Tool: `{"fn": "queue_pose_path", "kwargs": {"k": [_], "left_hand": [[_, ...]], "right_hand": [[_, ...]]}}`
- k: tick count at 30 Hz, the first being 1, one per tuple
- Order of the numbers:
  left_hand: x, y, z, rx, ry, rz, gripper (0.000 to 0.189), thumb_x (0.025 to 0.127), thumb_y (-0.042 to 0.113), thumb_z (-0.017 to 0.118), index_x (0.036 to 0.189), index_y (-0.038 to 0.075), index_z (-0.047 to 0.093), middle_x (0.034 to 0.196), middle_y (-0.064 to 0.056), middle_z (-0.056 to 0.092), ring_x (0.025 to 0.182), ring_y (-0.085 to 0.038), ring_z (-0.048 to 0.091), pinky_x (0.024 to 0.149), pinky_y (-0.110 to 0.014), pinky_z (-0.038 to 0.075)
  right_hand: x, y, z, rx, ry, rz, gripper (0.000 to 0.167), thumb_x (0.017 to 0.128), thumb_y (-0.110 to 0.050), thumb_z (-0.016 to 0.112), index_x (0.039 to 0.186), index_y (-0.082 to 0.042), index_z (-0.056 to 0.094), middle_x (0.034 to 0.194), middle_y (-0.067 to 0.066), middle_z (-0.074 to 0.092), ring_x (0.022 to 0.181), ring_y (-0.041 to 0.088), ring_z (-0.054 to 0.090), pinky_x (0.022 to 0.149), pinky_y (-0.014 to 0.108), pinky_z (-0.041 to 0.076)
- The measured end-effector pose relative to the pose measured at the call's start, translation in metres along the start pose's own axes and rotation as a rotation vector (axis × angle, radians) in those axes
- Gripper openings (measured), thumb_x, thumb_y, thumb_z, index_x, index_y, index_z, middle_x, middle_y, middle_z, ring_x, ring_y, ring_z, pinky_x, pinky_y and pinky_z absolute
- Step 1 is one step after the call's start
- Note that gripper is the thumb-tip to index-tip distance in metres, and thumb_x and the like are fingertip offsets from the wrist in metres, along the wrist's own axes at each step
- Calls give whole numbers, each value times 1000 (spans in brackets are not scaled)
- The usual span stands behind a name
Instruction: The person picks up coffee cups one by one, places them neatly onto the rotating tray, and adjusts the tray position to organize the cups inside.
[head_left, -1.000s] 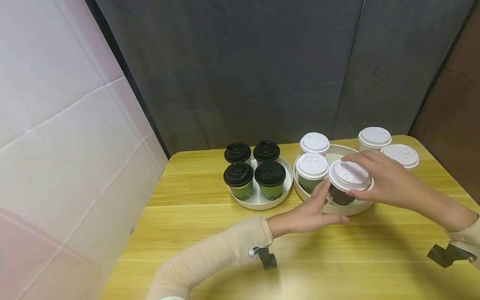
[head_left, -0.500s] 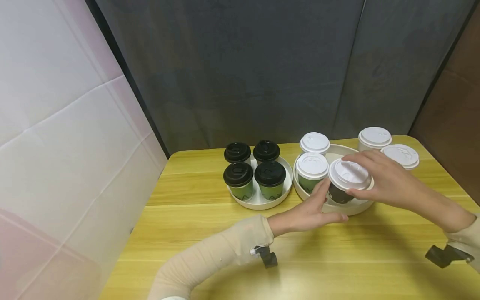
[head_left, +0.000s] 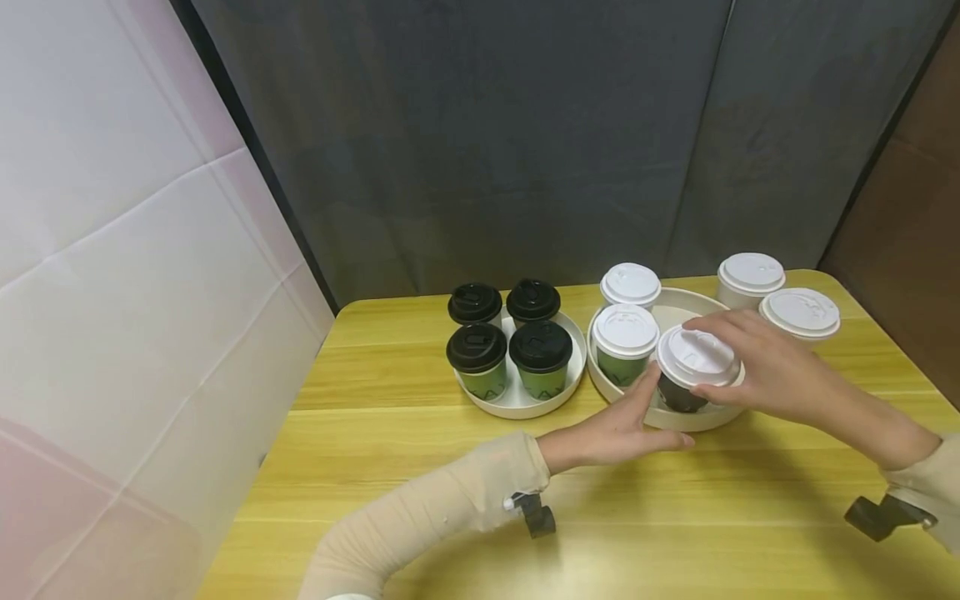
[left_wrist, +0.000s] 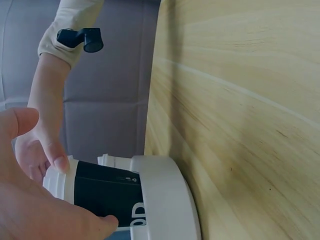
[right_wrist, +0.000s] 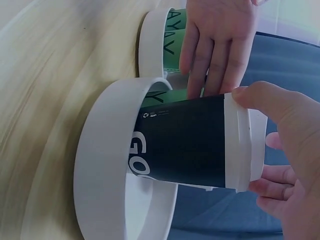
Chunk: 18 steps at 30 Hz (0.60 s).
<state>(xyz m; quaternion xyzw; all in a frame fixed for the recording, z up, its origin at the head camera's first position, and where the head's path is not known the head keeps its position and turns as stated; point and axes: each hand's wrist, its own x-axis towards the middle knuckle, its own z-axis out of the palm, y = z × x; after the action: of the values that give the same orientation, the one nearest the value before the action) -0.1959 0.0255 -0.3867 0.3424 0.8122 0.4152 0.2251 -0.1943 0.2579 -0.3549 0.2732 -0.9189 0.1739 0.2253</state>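
My right hand (head_left: pixel 772 362) holds a dark paper coffee cup (head_left: pixel 681 397) by its white lid (head_left: pixel 697 354), thumb at the near side and fingers at the far side. The cup stands inside the right-hand round white tray (head_left: pixel 720 419), tilted slightly in the head view. In the right wrist view its black body (right_wrist: pixel 182 142) dips below the tray rim (right_wrist: pixel 102 160); whether its base touches the floor is hidden. My left hand (head_left: pixel 618 429) lies alongside with straight fingers, between this cup and a green cup with a white lid (head_left: pixel 621 369). Contact with either is unclear.
Another white-lidded cup (head_left: pixel 630 285) stands at the back of the same tray. To its left, a smaller white tray (head_left: pixel 525 411) carries several green cups with black lids (head_left: pixel 540 346). Two white-lidded cups (head_left: pixel 750 273) stand at the back right. A dark partition (head_left: pixel 487 150) rises behind the table.
The right hand and the dark cup have shifted slightly down and left in the head view. My left hand has stayed nearly still.
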Motion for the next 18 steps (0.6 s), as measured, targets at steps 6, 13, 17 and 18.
{"fn": "queue_pose_path", "kwargs": {"k": [6, 13, 17, 18], "left_hand": [[2, -4, 2, -3, -5, 8, 102, 91, 39, 65, 160, 21, -8, 168, -5, -6, 156, -15, 3, 127, -39, 15], [3, -7, 5, 21, -14, 2, 102, 91, 42, 64, 159, 24, -11, 168, -1, -7, 156, -16, 3, 127, -41, 18], [4, -9, 5, 35, -15, 14, 102, 91, 41, 64, 159, 26, -12, 167, 2, -9, 156, -16, 2, 127, -41, 17], [4, -9, 5, 39, -17, 13, 102, 91, 41, 63, 159, 25, -12, 167, 2, -9, 156, -17, 2, 127, -41, 17]], "right_hand": [[-3, 2, 5, -5, -11, 13, 70, 59, -27, 92, 121, -10, 64, 113, 12, 67, 103, 29, 60, 84, 49, 51], [-7, 6, 11, -13, 1, -9, 71, 58, -26, 93, 121, -10, 63, 111, 9, 67, 102, 26, 61, 84, 45, 48], [-8, 8, 14, -1, 4, -11, 71, 59, -25, 92, 122, -10, 63, 113, 10, 68, 104, 27, 61, 86, 46, 48], [-8, 8, 15, 0, 4, -11, 72, 59, -25, 92, 123, -11, 63, 113, 9, 68, 105, 27, 61, 86, 45, 48]]}}
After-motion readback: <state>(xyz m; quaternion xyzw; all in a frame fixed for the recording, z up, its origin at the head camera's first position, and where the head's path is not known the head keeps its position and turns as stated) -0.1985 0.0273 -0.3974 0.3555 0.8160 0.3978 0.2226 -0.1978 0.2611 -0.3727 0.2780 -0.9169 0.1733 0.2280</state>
